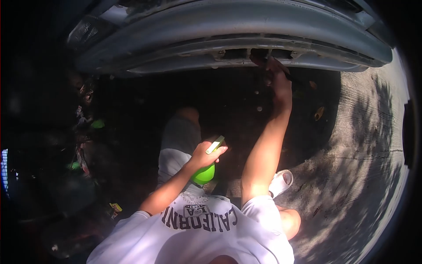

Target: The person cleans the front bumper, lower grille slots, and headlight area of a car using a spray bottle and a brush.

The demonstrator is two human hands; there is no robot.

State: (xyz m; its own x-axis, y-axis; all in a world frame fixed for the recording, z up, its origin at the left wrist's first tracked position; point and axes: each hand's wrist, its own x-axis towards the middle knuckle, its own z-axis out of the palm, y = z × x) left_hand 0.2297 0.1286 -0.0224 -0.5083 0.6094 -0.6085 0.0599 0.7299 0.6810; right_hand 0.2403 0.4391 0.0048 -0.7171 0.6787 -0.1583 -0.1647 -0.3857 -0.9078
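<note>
Ground: concrete below bumper
Left grip: wrapped round bottle, well below bumper
Right grip: at bumper's slots, hold unclear
Progress: done, left, cannot tell

"What lies in front?"

"A bumper, running across from left to right, with openings low in it. The right hand is at them."

"And nearer the body?"

"The left hand, before the shirt, with a bottle in it, just right of the left leg."

"On the right?"

"A shoe, beside the right upper arm. Farther forward, a scrap lies on the pavement."

"Left?"

"Litter beyond the left leg; a wrapper nearer, left of the left arm."
</note>
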